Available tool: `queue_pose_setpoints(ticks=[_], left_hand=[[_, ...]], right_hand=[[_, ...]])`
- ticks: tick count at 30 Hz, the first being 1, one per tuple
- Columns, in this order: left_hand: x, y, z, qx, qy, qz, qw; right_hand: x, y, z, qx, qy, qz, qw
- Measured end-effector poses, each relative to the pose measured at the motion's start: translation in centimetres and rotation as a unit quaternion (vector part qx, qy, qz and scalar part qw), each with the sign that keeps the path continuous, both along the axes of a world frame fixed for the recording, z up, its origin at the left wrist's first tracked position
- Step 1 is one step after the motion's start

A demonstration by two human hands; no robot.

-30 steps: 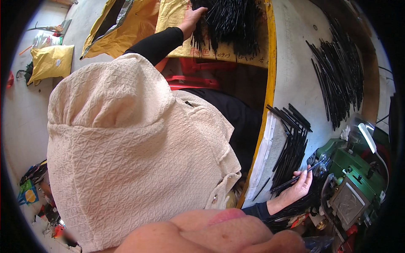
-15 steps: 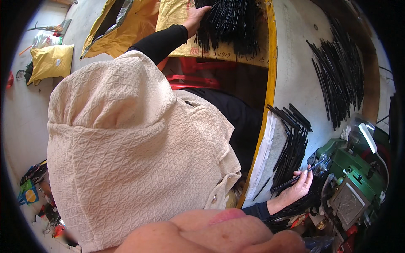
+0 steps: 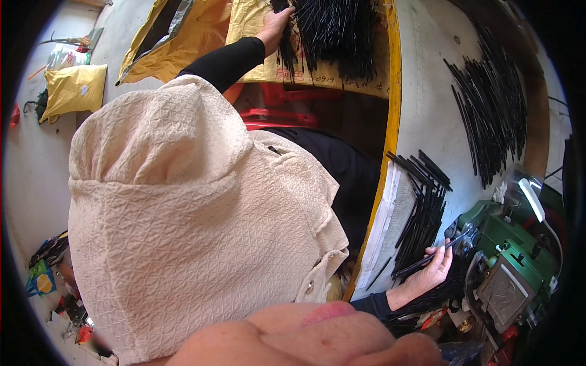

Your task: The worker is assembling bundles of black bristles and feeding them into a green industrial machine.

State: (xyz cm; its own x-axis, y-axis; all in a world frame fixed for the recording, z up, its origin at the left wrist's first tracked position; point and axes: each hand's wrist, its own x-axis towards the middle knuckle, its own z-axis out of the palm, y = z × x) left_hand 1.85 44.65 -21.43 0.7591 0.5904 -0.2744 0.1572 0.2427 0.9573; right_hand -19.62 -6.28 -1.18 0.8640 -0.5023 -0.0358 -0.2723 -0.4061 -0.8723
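My left hand (image 3: 276,24) reaches far forward in a black sleeve, its fingers curled into a heap of thin black rods (image 3: 332,33) lying on a yellow sack (image 3: 256,18). At the lower right, my right hand (image 3: 427,274) holds a single black rod (image 3: 427,259) between its fingers. The rod's tip points at a green machine (image 3: 510,256). A pile of black rods (image 3: 421,207) lies on the grey table just left of that hand. My cream-coloured top fills the middle of the view and hides my lap.
Another spread of black rods (image 3: 491,110) lies on the grey table (image 3: 427,91) with its yellow edge (image 3: 390,122). A red stool (image 3: 274,116) stands below. A yellow bag (image 3: 73,88) and small clutter lie on the floor at the left.
My left hand has shifted very slightly on the heap of rods. My right hand stays in place with its rod by the machine.
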Motion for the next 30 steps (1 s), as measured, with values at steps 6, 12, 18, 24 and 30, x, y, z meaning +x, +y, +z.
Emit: queue_pose_setpoints(ticks=[6,12,18,24,30], left_hand=[[0.8,0.6,-1.4,-0.048,-0.026,0.027,0.998],[1.3,-1.0,-1.6,-0.116,-0.050,0.022,0.992],[2.4,4.5,-4.0,0.133,0.042,0.043,0.989],[0.1,7.3,-3.3,0.124,0.029,-0.026,0.992],[2.7,3.6,-0.9,0.176,0.068,-0.130,0.974]], right_hand=[[0.0,0.1,0.3,-0.010,-0.011,0.009,1.000],[-0.1,-0.3,0.2,0.002,-0.011,-0.002,1.000],[0.1,0.3,0.1,-0.003,-0.003,0.006,1.000],[0.0,1.4,-0.5,0.011,0.018,0.004,1.000],[-0.1,-1.3,1.4,-0.022,-0.017,-0.019,0.999]])
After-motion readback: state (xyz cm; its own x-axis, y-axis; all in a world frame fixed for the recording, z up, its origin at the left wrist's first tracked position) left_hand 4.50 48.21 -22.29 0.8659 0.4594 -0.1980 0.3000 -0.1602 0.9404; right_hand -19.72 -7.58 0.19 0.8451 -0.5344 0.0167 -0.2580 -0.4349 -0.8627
